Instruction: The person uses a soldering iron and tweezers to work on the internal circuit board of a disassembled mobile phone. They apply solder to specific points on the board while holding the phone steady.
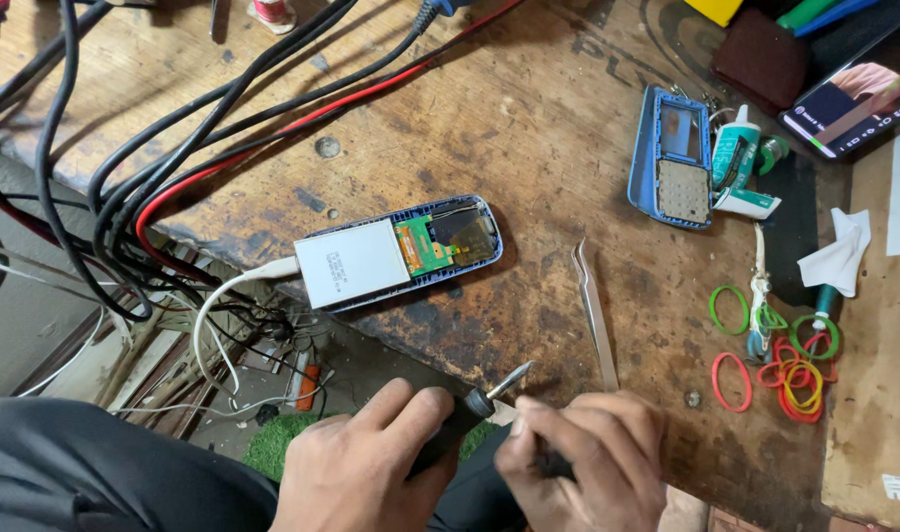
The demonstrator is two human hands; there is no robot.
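At the desk's (529, 128) near edge, the left hand (366, 463) wraps its fingers around a black-handled soldering iron (480, 399), while the right hand (588, 463) pinches its tip end. An opened blue phone (401, 253) lies beyond, tweezers (595, 315) beside, a white-green glue tube (736, 158) farther right.

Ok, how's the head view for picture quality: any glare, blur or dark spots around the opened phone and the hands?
Head view: light is soft and even, and the opened blue phone with its silver battery is sharp, with only faint sheen. The left hand and right hand look slightly soft at the bottom edge. Under the worn wooden bench it is dim. The lit smartphone screen shows mild glare.
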